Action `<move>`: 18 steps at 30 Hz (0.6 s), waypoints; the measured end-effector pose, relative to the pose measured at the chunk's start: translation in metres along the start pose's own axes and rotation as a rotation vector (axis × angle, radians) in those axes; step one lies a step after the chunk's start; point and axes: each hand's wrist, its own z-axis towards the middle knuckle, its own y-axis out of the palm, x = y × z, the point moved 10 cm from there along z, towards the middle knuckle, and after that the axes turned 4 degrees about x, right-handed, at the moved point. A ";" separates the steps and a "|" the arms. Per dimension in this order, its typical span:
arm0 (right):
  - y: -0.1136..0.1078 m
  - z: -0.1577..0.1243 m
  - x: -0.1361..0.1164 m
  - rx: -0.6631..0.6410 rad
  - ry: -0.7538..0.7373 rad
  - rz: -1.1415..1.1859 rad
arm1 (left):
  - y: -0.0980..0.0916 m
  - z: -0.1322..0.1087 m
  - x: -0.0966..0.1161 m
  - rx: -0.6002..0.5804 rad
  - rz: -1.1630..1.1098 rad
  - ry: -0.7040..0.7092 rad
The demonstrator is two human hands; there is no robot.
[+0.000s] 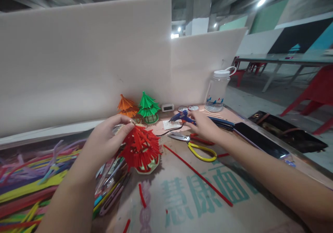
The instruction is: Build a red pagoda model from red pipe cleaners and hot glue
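Note:
My left hand (pixel 110 139) is closed at the top of a red tiered pavilion model (pixel 142 146), thumb and forefinger pinched on its tip. The model leans, with its pale base towards me. My right hand (pixel 201 125) is wrapped round the handle of a blue glue gun (pixel 182 116), whose nozzle points left over a small white pad (pixel 171 124). Scissors with yellow handles (pixel 201 152) lie open just in front of that hand. A long red fuzzy stick (pixel 197 174) lies slantwise on the printed board (pixel 182 201); shorter red pieces are scattered nearby.
Orange (pixel 126 104) and green (pixel 148 106) pavilion models stand behind, beside a small white display (pixel 167 107). A water bottle (pixel 215 90) and dark phone (pixel 260 141) are at right. Colourful fuzzy sticks (pixel 33 177) fill the left side. White panels (pixel 85 63) rise behind.

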 end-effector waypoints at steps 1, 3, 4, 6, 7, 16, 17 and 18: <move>0.003 -0.008 -0.017 -0.058 -0.038 -0.003 | 0.001 0.000 0.000 -0.005 -0.006 0.003; 0.018 -0.027 -0.049 -0.233 -0.110 -0.016 | 0.005 0.000 0.002 -0.016 -0.021 0.015; 0.024 -0.036 -0.062 -0.292 -0.132 -0.015 | 0.006 0.000 0.003 -0.020 -0.028 0.020; 0.043 -0.053 -0.077 -0.418 -0.124 -0.074 | 0.008 0.000 0.007 -0.023 -0.040 0.029; 0.050 -0.058 -0.080 -0.444 -0.117 -0.108 | 0.009 -0.001 0.009 -0.021 -0.048 0.036; 0.053 -0.046 -0.074 -0.316 -0.061 0.000 | 0.012 -0.002 0.023 -0.011 -0.110 0.083; 0.045 -0.041 -0.074 -0.289 -0.050 0.063 | 0.013 -0.001 0.023 -0.006 -0.125 0.088; 0.035 -0.036 -0.076 -0.258 -0.036 0.148 | 0.013 -0.001 0.024 -0.003 -0.141 0.093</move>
